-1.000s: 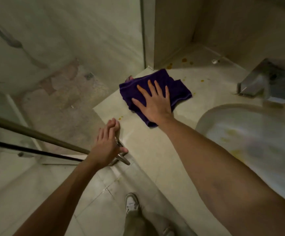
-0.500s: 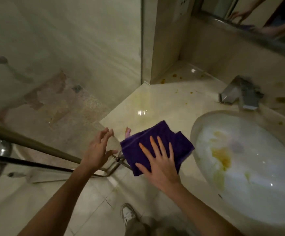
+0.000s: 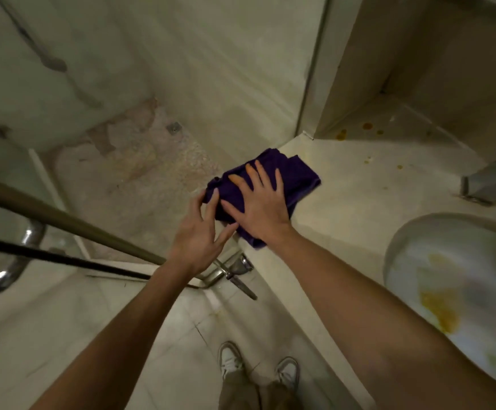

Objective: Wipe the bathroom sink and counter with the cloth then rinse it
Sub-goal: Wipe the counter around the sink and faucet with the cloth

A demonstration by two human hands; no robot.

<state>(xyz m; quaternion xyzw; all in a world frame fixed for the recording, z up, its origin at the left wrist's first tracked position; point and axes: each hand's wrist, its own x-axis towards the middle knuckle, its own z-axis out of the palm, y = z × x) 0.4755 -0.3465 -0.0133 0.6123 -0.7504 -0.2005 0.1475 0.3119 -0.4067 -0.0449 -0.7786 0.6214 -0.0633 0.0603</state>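
A purple cloth [image 3: 300,176] lies on the pale stone counter [image 3: 359,208], at its left edge by the shower glass. My right hand [image 3: 258,205] presses flat on the cloth with fingers spread. An orange smear [image 3: 235,179] shows on the cloth by my fingertips. My left hand [image 3: 199,232] hovers at the counter's edge, fingers apart, its tips touching the cloth's left border. The white sink basin [image 3: 397,247] sits at the right, with yellow stains [image 3: 442,312] inside. Orange spots [image 3: 366,125] dot the counter's back corner.
A metal faucet [image 3: 489,184] stands at the right edge, behind the basin. A shower glass panel with a metal bar [image 3: 63,220] and a hinge bracket [image 3: 235,270] borders the counter on the left. My shoes [image 3: 229,356] stand on the tiled floor below.
My right hand slid the cloth from beside the basin back toward the counter's left edge. My left hand left the metal bracket and came up to the cloth's border.
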